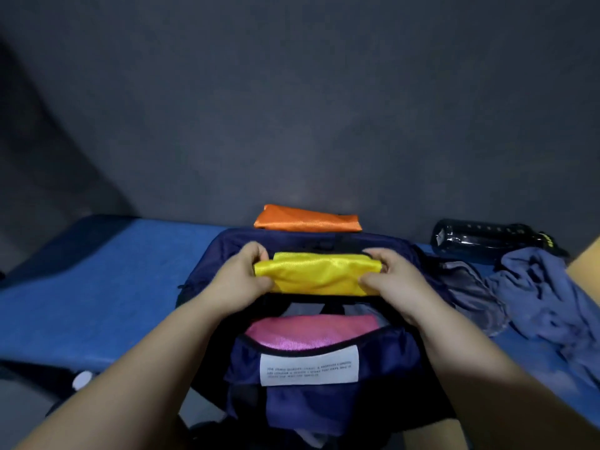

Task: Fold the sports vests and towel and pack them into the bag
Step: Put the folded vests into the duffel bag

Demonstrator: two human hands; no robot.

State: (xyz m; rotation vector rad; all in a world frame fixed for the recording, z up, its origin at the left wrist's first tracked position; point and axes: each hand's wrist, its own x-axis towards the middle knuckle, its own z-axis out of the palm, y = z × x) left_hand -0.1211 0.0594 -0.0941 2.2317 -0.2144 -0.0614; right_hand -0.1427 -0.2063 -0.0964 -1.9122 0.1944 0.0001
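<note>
On the blue padded surface (97,287), the left hand (240,277) pinches the left end of a folded shiny yellow sports vest (315,276), held just above the open navy fabric bag (389,362). A folded pink vest (308,329) lies inside the bag, and a folded orange vest (308,219) rests beyond its far edge. The right hand (393,280) pinches the yellow vest's right end. Right of the bag lie a crumpled grey-blue towel (545,297) and, farther back, a dark bottle (487,238).

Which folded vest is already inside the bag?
The pink vest, lying inside the open bag. The left hand and right hand grip the yellow vest; the orange vest lies behind the bag.
</note>
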